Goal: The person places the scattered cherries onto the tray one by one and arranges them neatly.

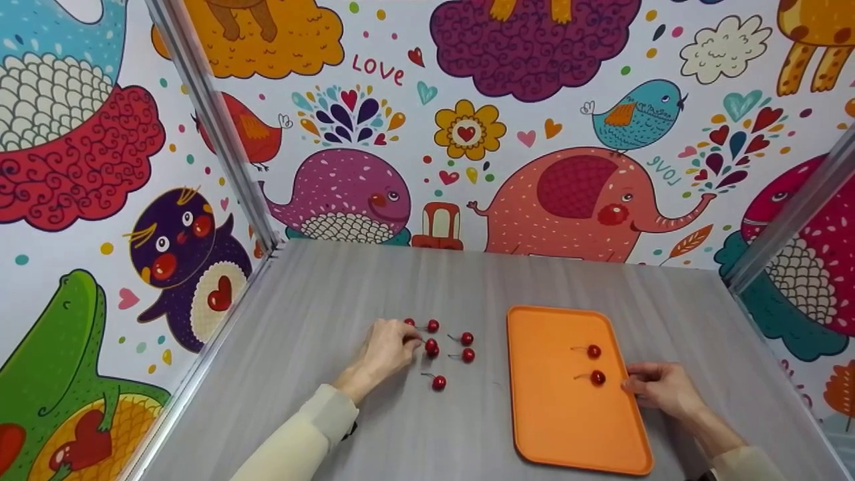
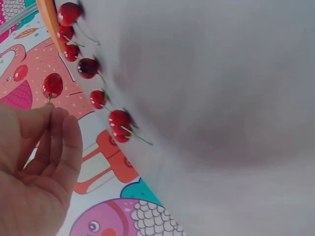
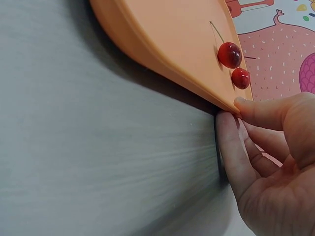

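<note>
As left hand point(image 1: 386, 351) pinches cherry point(image 2: 52, 85), right point(image 1: 664, 389) grips tray point(image 1: 568, 421).

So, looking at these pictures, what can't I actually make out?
Head view: one cherry is partly hidden by the left hand.
Head view: a black item at the left wrist is mostly covered by the left sleeve; I cannot tell what it is.
Left wrist view: the end of the held cherry's stem is hidden by the fingers.
Right wrist view: part of the orange tray is cut off by the picture's top edge.
</note>
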Available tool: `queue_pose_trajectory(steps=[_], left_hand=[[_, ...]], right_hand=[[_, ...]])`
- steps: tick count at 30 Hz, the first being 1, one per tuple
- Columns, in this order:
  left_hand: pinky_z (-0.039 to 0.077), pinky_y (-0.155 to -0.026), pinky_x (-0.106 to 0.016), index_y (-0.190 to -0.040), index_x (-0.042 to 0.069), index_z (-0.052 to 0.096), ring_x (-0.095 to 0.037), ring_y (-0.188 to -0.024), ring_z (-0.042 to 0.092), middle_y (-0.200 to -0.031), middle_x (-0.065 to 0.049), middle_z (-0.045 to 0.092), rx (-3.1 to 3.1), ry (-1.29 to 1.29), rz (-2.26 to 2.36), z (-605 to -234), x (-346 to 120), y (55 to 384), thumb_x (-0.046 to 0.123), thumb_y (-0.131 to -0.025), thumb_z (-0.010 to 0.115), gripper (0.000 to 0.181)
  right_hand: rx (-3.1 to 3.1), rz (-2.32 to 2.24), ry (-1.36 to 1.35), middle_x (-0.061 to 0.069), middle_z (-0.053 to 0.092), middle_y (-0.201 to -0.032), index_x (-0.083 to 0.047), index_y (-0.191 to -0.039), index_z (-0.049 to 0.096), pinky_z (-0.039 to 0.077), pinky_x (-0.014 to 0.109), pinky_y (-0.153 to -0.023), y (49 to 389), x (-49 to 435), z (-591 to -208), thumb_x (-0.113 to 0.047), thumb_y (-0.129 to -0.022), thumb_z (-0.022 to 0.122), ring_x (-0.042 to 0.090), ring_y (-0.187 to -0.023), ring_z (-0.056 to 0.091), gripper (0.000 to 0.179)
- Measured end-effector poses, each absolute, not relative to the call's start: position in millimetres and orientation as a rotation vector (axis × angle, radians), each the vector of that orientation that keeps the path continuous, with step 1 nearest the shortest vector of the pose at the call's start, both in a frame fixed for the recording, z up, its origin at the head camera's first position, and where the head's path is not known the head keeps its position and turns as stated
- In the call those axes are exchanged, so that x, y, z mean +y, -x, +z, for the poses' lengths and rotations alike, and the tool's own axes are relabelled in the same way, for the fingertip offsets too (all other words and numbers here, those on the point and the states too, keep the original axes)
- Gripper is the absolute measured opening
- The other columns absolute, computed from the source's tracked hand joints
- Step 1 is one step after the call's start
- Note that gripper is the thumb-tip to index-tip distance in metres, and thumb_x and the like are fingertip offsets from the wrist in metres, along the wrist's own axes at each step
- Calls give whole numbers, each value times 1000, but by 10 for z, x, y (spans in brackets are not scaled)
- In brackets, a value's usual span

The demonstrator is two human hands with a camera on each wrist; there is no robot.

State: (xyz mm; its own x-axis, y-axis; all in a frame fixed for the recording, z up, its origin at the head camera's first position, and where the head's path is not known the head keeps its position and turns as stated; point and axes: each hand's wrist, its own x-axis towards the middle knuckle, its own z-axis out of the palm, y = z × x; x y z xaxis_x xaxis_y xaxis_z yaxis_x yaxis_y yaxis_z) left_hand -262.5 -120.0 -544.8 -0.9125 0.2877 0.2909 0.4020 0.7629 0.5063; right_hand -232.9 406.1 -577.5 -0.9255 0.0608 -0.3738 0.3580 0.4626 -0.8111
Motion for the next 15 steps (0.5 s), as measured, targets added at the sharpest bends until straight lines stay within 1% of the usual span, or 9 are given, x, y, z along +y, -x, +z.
queue_pose_trajectory(steps=[4, 7, 13, 15], left_hand=[[69, -79, -40, -101, 6, 90, -25, -89, 85, -98, -10, 88, -2754, 552, -925, -5406, -1073, 2703, 6, -99, 83, 8], [68, -78, -38, -101, 5, 90, -24, -87, 85, -98, -9, 88, -2749, 546, -979, -5379, -973, 2760, 7, -99, 82, 8], [62, -69, -31, -97, 6, 89, -15, -74, 76, -89, -6, 86, -2738, 552, -1037, -5321, -746, 2874, 9, -101, 81, 9], [61, -69, -31, -98, 8, 89, -12, -73, 73, -88, -4, 85, -2764, 530, -1077, -5279, -659, 2902, 11, -102, 80, 10]], right_hand=[[2423, -1465, -337, 11, 86, -109, 19, -142, 65, 71, 40, -83, 2335, 4070, -5791, -6, -104, 77, 11, -94, 81, 47], [2425, -1462, -333, 14, 86, -111, 19, -141, 65, 71, 41, -83, 2341, 4073, -5801, -5, -104, 77, 13, -95, 82, 45], [2438, -1426, -364, 14, 87, -111, 16, -139, 68, 71, 42, -83, 2352, 4069, -5791, -8, -103, 79, 14, -95, 83, 45], [2436, -1421, -364, 14, 87, -111, 16, -139, 69, 71, 42, -83, 2351, 4070, -5787, -9, -103, 79, 15, -95, 83, 45]])
